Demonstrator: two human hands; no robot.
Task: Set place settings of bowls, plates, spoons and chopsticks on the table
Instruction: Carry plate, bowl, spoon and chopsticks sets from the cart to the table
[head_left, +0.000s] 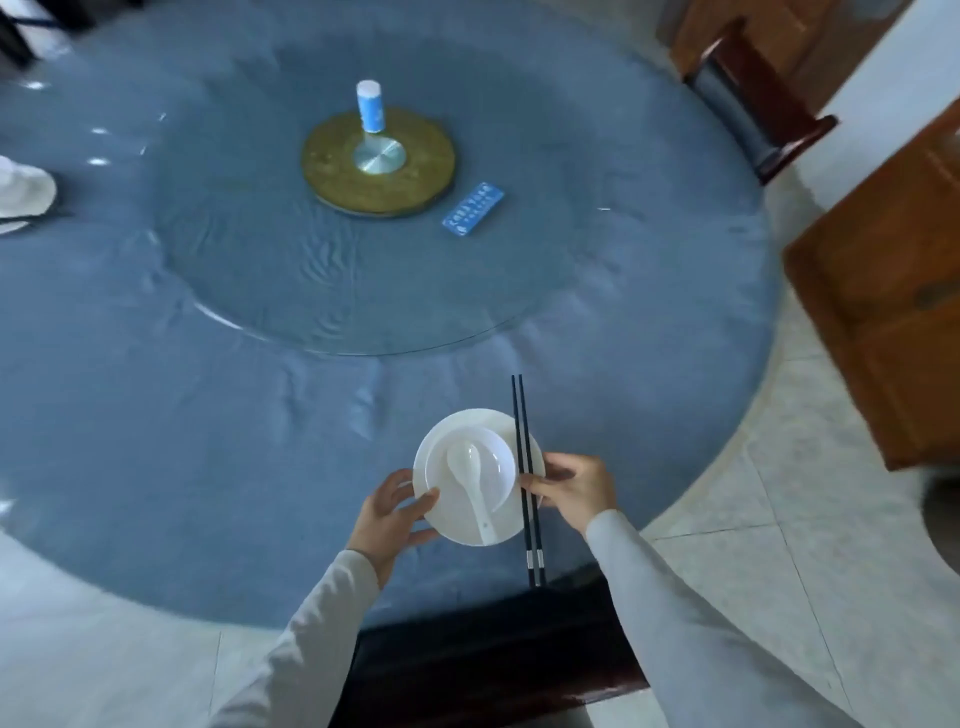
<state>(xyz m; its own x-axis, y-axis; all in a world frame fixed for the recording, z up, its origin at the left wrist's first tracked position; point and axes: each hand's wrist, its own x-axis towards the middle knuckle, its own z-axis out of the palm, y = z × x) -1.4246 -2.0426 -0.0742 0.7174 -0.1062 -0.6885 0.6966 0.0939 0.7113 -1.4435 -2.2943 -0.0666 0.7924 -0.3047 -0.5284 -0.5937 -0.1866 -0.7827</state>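
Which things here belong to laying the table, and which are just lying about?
Part of the job: plate, bowl on it, spoon in the bowl, chopsticks across the plate's right rim, left hand holding the plate, right hand pinching the chopsticks, round table.

Lying about: blue-and-white canister, blue packet, dark chair, wooden cabinet.

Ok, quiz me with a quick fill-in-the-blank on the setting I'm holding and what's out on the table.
1. The spoon lies in the bowl, which sits on a white ____.
2. The left hand grips that stack's edge, while the right hand pinches the black ____.
3. The flat packet beside the gold disc is ____ in colour.

Missing words: plate; chopsticks; blue.
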